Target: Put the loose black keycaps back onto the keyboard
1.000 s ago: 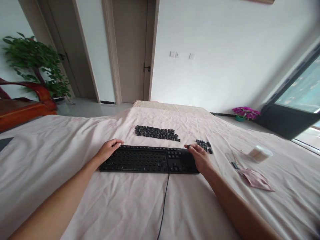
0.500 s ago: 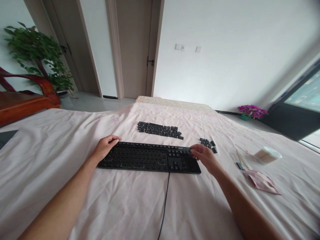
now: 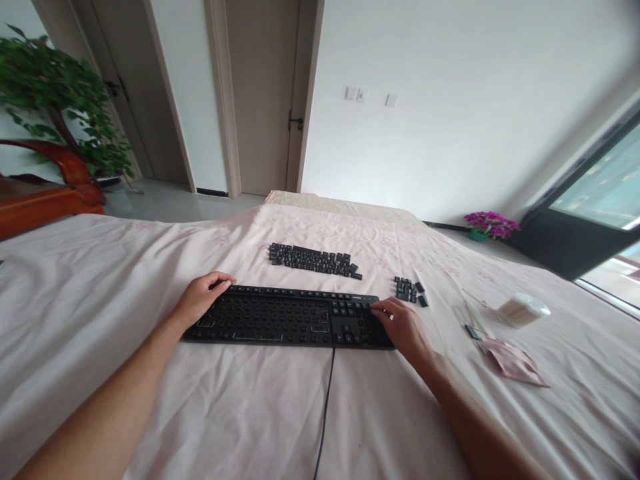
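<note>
A black keyboard (image 3: 280, 319) lies on a pale pink sheet (image 3: 100, 300), its cable (image 3: 325, 407) running toward me. My left hand (image 3: 203, 298) grips the keyboard's far left corner with curled fingers. My right hand (image 3: 400, 323) rests on the keyboard's right end, fingers bent down over the number pad; whether it pinches a keycap I cannot make out. A long row of loose black keycaps (image 3: 313, 261) lies beyond the keyboard. A smaller cluster of keycaps (image 3: 410, 291) sits just past my right hand.
To the right on the sheet lie a white round container on its side (image 3: 523, 310), a small dark tool (image 3: 471, 331) and a crumpled pinkish wrapper (image 3: 515, 363). A potted plant (image 3: 55, 100) and red wooden furniture (image 3: 45, 200) stand at the left. Purple flowers (image 3: 489, 225) sit by the window.
My right hand has come down from the keyboard's far right corner onto the number pad. My left hand has kept its hold on the left corner. The view has shifted slightly.
</note>
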`<state>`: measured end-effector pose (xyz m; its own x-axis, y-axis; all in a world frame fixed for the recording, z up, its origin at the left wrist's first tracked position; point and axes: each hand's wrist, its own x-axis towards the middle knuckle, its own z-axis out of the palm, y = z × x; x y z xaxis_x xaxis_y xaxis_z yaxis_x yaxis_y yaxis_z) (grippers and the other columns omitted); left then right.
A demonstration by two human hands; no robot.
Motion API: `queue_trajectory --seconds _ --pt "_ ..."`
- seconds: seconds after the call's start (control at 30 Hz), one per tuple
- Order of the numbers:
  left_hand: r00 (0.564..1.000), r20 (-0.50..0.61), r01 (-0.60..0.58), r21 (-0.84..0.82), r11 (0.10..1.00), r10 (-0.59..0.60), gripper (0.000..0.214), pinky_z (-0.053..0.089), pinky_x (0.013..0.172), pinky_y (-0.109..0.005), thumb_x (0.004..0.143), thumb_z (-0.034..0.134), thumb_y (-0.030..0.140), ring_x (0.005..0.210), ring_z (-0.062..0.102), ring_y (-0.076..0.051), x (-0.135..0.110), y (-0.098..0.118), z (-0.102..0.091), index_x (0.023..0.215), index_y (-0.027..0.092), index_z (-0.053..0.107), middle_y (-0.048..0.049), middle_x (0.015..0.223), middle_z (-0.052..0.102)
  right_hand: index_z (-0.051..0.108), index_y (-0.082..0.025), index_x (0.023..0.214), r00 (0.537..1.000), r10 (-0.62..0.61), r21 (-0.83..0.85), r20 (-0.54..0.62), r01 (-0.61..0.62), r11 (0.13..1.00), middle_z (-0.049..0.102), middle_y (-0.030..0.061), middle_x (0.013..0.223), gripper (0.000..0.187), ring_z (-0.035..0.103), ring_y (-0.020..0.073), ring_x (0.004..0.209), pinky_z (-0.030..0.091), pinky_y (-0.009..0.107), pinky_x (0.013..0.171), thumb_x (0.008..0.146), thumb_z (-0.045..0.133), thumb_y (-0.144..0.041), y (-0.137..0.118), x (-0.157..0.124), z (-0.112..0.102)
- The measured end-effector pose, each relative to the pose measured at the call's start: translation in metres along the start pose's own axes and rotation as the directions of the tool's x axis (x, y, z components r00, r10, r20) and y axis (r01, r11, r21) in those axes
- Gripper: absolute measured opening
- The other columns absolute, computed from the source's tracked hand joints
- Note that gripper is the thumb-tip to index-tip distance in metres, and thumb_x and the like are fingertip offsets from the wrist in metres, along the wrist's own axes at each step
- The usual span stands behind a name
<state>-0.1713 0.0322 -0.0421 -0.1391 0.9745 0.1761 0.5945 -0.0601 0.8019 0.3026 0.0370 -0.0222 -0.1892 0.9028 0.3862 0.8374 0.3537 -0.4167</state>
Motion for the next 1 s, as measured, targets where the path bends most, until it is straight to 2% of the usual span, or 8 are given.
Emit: queue_trajectory --seconds 0.1,0.23,0.37,0.63,1.0 --pt "1.000 0.002 -0.004 0.001 1.000 0.004 0.039 0.043 0.093 -0.033 0.077 0.051 0.049 0.098 0.063 -0.024 -0.001 0.001 0.000 0.097 0.019 0.068 -0.0046 0.102 0.071 0.072 -0.025 0.086 1.000 0.027 0.032 -0.015 -0.027 0.999 0.069 0.0027 0.088 0.022 0.062 0.0201 0.082 0.045 0.032 0.077 0.082 0.053 -0.036 0.002 -0.001 0.004" --pt "1.000 -0.004 -0.017 0.005 1.000 0.017 0.037 0.043 0.094 -0.031 0.078 0.050 0.048 0.098 0.063 -0.023 -0.001 0.002 0.000 0.095 0.020 0.068 -0.0038 0.103 0.071 0.071 -0.025 0.087 0.991 0.132 0.114 -0.012 -0.130 0.985 0.070 0.0019 0.084 0.022 0.062 0.0199 0.078 0.045 0.031 0.073 0.078 0.055 -0.038 0.009 -0.002 0.008" --pt "1.000 -0.007 -0.010 0.011 1.000 0.010 0.039 0.043 0.094 -0.033 0.077 0.050 0.050 0.099 0.062 -0.025 0.000 0.002 0.000 0.095 0.021 0.068 -0.0044 0.102 0.072 0.069 -0.024 0.089 0.983 0.182 0.113 -0.021 -0.178 0.978 0.069 0.0027 0.082 0.023 0.062 0.0202 0.075 0.045 0.032 0.070 0.077 0.053 -0.035 0.014 -0.002 0.008" --pt "1.000 0.017 -0.014 0.040 0.999 0.013 0.039 0.042 0.097 -0.032 0.079 0.050 0.050 0.103 0.062 -0.024 0.001 -0.002 0.000 0.099 0.022 0.068 -0.0029 0.106 0.071 0.070 -0.024 0.089 0.999 0.038 0.031 -0.037 -0.036 0.999 0.068 0.0037 0.088 0.023 0.062 0.0200 0.082 0.045 0.031 0.076 0.083 0.049 -0.031 0.006 -0.007 -0.003" --pt "1.000 0.017 0.018 0.072 0.997 -0.019 0.040 0.044 0.091 -0.029 0.078 0.052 0.052 0.098 0.063 -0.022 0.004 -0.009 0.001 0.101 0.024 0.068 -0.0006 0.105 0.071 0.070 -0.024 0.096 0.996 -0.085 -0.193 0.038 0.091 0.977 0.066 0.0058 0.093 0.024 0.060 0.0206 0.087 0.045 0.031 0.080 0.090 0.047 -0.027 0.000 -0.011 -0.011"
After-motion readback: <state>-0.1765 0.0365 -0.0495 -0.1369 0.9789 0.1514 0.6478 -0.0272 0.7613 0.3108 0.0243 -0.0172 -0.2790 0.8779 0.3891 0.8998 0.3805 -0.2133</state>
